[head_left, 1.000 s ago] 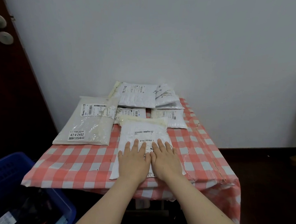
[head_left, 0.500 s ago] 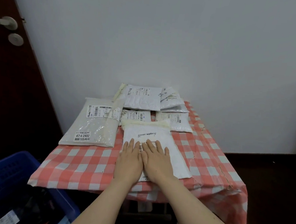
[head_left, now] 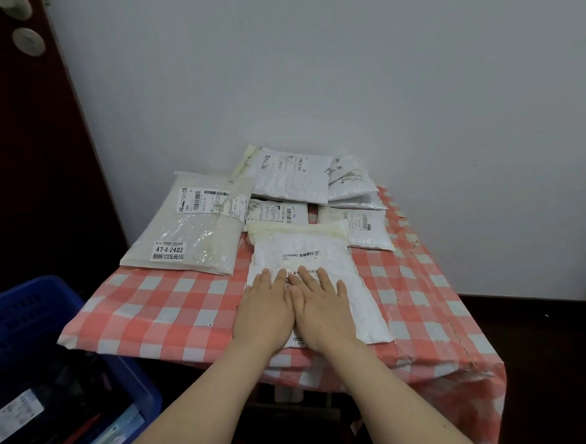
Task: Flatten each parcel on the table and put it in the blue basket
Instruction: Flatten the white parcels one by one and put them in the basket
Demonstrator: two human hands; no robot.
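- Left hand (head_left: 265, 309): palm down, fingers straight and together, pressed flat on the white parcel (head_left: 317, 254). It grips nothing.
- Right hand (head_left: 322, 309): the same posture, flat on the same parcel with fingers extended and nothing held. The two hands lie side by side, inner edges touching.
- White parcel: lies on the table (head_left: 163, 303) near the front edge, right of centre. Its far end has a cream sealed flap. Printed label partly covered by the fingers (text too small to read).
- Table: covered in a red-and-white checked cloth, set against a pale wall.
- Large translucent parcel (head_left: 191, 229): just left of the white parcel, label reads "47-4-2402".
- Back parcels (head_left: 290, 178): several more white and grey mailers piled and overlapping at the far end of the table, against the wall.
- Blue basket (head_left: 22, 311): on the floor at lower left, below and apart from the table. Dark items and a labelled packet (head_left: 5, 413) lie inside.
- Dark door (head_left: 20, 171): at far left.
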